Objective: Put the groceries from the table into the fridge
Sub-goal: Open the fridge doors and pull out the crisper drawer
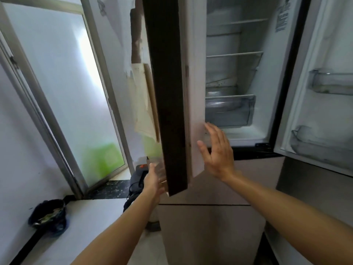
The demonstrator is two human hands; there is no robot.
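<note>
Fridge dead ahead, grey front, both upper doors open. Left door is seen edge-on and dark. Inside are white shelves and a clear drawer. Right hand is by the left door's inner face, fingers straight and spread. Left hand is at its outer side, fingers blurred, grip not discernible.

White walls, metal-framed frosted window bright with daylight, dark speckled sill below.

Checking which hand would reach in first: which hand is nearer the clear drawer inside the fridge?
Right. The right hand is just below the clear drawer; the left hand is lower, beyond the dark edge of the left door.
</note>
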